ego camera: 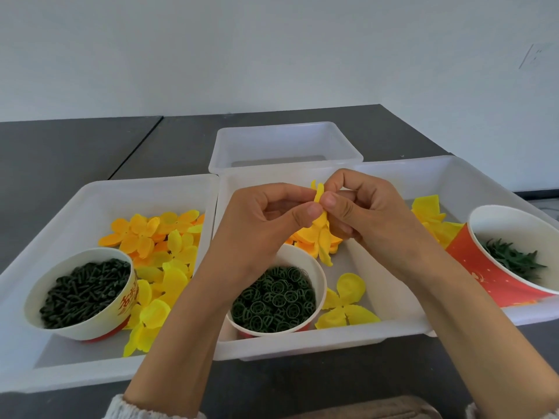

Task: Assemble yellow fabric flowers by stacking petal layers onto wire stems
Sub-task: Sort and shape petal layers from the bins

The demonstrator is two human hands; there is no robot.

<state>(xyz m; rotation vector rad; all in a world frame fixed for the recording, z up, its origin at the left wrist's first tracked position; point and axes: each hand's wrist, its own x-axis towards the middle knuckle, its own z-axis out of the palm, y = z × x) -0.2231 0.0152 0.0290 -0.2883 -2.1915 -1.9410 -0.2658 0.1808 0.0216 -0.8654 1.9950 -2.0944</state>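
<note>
Both hands, left [263,216] and right [363,213], pinch 1 yellow flower [321,234]. A cup of green rings [276,294] sits at 6 o'clock below them.

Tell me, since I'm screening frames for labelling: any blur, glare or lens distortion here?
Head view: soft, even light, no hard glare; wide-angle bending curves the table edges and outer white trays; the left hand and right hand pinching the yellow petal piece look sharp, corners slightly softer.
</note>
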